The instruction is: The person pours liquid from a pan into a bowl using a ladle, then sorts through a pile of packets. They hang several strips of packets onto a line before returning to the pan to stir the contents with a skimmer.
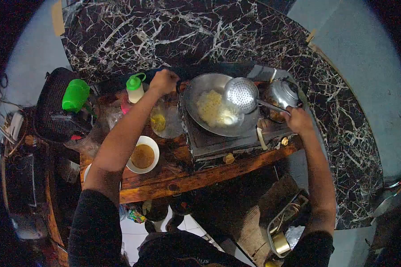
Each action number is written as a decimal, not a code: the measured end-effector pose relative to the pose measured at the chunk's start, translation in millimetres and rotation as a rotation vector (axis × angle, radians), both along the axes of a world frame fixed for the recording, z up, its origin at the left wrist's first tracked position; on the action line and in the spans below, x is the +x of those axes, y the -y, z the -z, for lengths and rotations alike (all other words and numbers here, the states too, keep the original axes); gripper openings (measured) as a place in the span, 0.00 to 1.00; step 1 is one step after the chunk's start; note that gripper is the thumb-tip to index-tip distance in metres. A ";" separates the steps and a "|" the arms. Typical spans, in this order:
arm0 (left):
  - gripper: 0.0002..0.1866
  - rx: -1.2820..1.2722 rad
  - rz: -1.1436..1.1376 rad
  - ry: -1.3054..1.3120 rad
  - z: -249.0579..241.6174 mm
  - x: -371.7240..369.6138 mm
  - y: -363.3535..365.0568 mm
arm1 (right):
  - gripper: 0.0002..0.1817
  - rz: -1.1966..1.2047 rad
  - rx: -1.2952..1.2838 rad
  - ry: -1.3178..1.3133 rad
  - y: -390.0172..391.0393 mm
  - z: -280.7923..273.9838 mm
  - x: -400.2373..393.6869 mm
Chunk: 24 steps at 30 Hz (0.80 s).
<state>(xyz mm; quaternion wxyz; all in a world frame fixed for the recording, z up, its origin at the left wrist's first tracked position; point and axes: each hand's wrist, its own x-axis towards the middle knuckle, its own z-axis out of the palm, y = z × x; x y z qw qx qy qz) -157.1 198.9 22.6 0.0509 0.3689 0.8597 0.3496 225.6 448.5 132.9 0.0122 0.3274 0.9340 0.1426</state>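
Observation:
My right hand (299, 120) is closed around the handle of a perforated metal skimmer (241, 95). Its round head hangs over the right side of a metal wok (196, 115) on the stove. Pale yellow food (210, 107) lies in the wok, with a whiter patch beside the skimmer. Up at the wok's left, my left hand (164, 82) has its fingers curled closed near a dark piece at the stove's back corner; what they hold, if anything, is hidden. Just left of this hand stands a squeeze bottle (135, 89) with a green cap.
A white bowl (142, 154) of brown liquid stands on the wooden counter (173, 178). Near it is a clear container (157, 121) with yellow contents. A lidded metal pot (283, 94) is right of the wok. A green container (75, 95) sits in the dark basket (44, 113).

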 end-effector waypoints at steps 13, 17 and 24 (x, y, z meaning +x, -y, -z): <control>0.10 0.003 -0.044 0.013 9.3 -4.2 -4.1 | 0.29 -0.002 -0.368 0.202 -30.4 17.6 6.6; 0.09 0.019 -0.032 0.007 0.0 4.7 -0.5 | 0.29 0.108 -0.410 0.154 -45.0 43.0 7.4; 0.10 0.025 -0.035 -0.074 7.6 -0.2 -2.3 | 0.30 0.057 -0.376 0.039 -40.8 25.6 13.8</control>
